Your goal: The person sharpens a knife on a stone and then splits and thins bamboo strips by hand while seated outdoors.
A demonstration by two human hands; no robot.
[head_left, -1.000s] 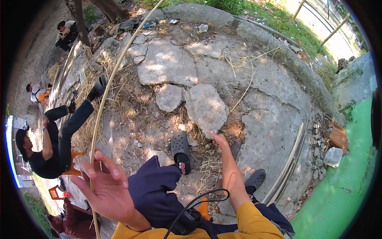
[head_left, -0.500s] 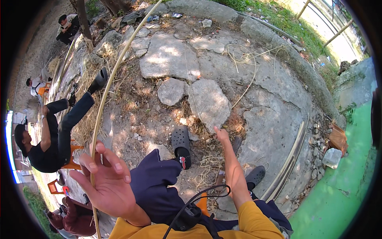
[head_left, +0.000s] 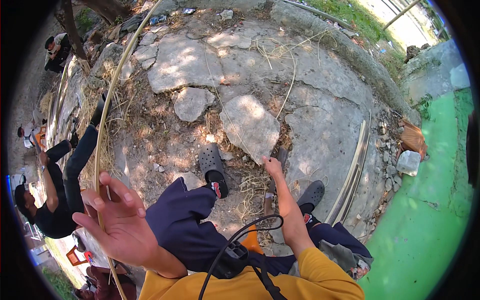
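The left hand (head_left: 120,220) is raised close to the camera with its fingers spread and loosely curled, and a long thin pale bamboo strip (head_left: 107,115) runs across the palm, pinched between thumb and fingers; the strip arcs up and away over the ground toward the top of the view and also drops below the hand toward the lower edge. Compared with half a second ago the hand sits a little lower and nearer the middle, and the strip's curve leans slightly more to the right at its far end. The right hand (head_left: 272,166) reaches far forward and down, fingers closed around the top of a dark narrow tool handle (head_left: 274,187) that stands on the dirt just beside a large flat grey broken concrete slab (head_left: 250,127); earlier its fingertips were touching the slab's lower edge, so it has drawn back a touch. Whether the grip on the handle is tight I cannot tell. Two black perforated rubber clogs (head_left: 212,167) are on the person's feet, one either side of the right forearm. A scatter of dry straw-coloured shavings (head_left: 252,190) lies between them. At the left a seated person in black clothes (head_left: 55,200) has legs stretched out along the strip, as before
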